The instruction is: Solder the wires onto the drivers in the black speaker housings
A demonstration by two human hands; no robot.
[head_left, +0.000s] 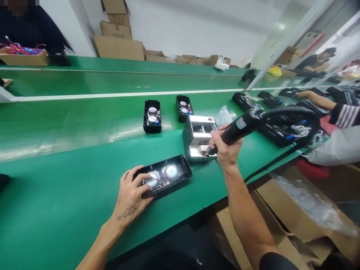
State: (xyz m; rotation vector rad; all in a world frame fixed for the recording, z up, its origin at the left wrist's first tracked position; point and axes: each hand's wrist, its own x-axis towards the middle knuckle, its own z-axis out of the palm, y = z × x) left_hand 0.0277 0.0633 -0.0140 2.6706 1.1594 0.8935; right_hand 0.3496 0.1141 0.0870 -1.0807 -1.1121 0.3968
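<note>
My left hand (135,187) grips the near left end of an open black speaker box (177,183), its fingers reaching over the rim. Inside the box sit two round speakers with red and black wires. My right hand (227,147) is wrapped round a black electric screwdriver (239,127), which tilts down to the left. Its tip meets the front opening of a silver and grey screw feeder (194,140); whether it touches a screw there, I cannot tell. A thick black cable arches from the screwdriver's rear end to the right.
Two more open speaker boxes (152,117) stand on the green bench (70,195) beyond the feeder. Further black housings (277,131) with wires lie at right, near a co-worker's striped sleeve (345,114). Cardboard boxes (118,47) line the back; an open carton (298,210) sits below the bench edge.
</note>
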